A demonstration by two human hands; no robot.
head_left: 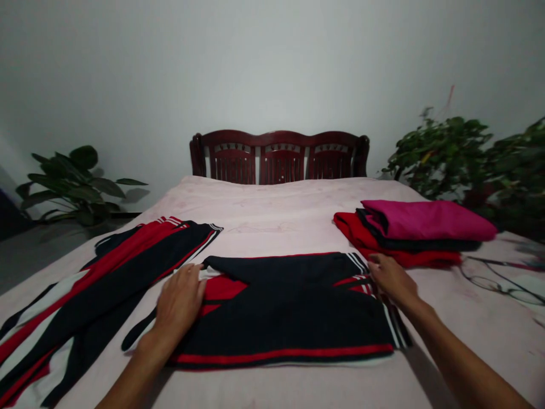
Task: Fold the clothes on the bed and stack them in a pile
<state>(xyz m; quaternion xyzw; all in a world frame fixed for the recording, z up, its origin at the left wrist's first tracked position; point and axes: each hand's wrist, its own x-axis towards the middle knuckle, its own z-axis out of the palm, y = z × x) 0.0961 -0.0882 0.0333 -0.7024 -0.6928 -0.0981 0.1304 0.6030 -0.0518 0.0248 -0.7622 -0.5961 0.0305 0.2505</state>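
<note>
The left hand (pixel 179 304) lies on the left part of a folded black sports garment (pixel 281 318), its fingers close together and slightly curved, with the tips at the garment's upper edge. The right hand (pixel 394 278) rests on the garment's far right corner, its fingers close together over a band of white and black stripes (pixel 361 267). Neither hand shows a clear pinch, and I cannot tell whether the fingertips grip the cloth. The garment lies flat between the two hands on a bed with a pale pink sheet (pixel 272 207). A red panel (pixel 223 288) shows just right of the left hand's fingers, and a red stripe (pixel 281 355) runs along the garment's near edge, below both hands. Just left of the left hand, a dark strip of cloth (pixel 138 329) reaches toward a long black, red and white garment (pixel 85 295) lying diagonally on the bed. Beyond the right hand sits a stack of folded clothes (pixel 413 233), with magenta cloth on top of black and red layers. To the right of that hand, a pair of eyeglasses (pixel 498 287) lies on the sheet. Farther ahead of both hands stands a dark red wooden headboard (pixel 279 156), with a leafy plant (pixel 76 184) off to the left and another (pixel 443 159) off to the right.
</note>
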